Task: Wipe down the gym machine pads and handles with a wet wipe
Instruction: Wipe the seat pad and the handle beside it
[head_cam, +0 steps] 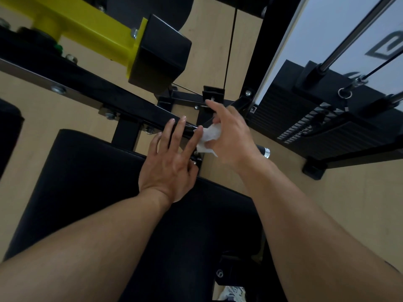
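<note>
**Holding a wipe at the machine frame**

Pinching a crumpled white wet wipe, the right hand curls its fingers round it just above the black steel frame bar. The left hand lies beside it, fingers straight and spread, fingertips touching the wipe's edge, palm over the wide black padded seat. A chrome-tipped black handle pokes out behind the right wrist.

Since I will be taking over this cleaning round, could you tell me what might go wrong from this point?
The right hand pinches the crumpled wet wipe loosely with the index finger extended, so it might slip. The left hand has its fingers spread over the black frame bar near bolts and a cable, a possible snag. The large seat pad could be skipped.
</note>
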A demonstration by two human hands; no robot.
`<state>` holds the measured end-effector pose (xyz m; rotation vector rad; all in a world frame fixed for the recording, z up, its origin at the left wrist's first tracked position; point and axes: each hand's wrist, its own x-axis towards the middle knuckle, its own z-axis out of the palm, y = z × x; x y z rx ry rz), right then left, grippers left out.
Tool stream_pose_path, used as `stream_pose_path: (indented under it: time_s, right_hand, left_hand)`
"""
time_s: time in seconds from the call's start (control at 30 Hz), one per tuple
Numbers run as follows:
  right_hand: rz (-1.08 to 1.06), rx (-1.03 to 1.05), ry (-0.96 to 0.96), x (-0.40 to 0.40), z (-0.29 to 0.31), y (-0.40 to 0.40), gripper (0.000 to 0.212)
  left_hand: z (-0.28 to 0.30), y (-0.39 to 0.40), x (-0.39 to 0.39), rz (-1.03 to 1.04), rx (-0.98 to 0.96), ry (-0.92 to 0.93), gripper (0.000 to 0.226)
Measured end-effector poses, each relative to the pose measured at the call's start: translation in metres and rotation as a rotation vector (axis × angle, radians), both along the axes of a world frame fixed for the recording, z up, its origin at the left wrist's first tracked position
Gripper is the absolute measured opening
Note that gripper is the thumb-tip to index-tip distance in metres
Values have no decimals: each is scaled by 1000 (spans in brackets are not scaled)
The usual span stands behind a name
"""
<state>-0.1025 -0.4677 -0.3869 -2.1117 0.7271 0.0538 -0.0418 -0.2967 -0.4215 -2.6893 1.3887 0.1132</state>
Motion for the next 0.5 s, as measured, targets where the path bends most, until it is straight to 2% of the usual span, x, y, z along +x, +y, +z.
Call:
stream_pose_path:
  time_s: [0.03, 0.1, 0.17, 0.2, 0.4, 0.47, 0.5]
  right_hand:
    - [0, -60, 54, 1, -2, -2, 85]
    - [-4, -125, 111, 0, -8, -5, 59]
    - [-80, -40, 67, -5, -14, -5, 35]
    - [-149, 55, 37, -8, -15, -3, 32]
    - [-716, 575, -186, -19, 1, 5, 31]
    - [-844, 727, -155, -21, 3, 8, 39]
    - [-871, 740, -123, -20, 2, 9, 42]
  left_hand:
    - [0, 0, 0, 0, -4, 4, 84]
    - [0, 0, 0, 4, -13, 7, 85]
    - [0, 0, 0, 14, -32, 10, 87]
    - [0, 0, 0, 20, -42, 11, 88]
    - [-2, 0, 0, 23, -74, 21, 93]
    - [-1, 1, 0, 15, -73, 24, 93]
    - [-1, 1, 0, 6, -72, 19, 92]
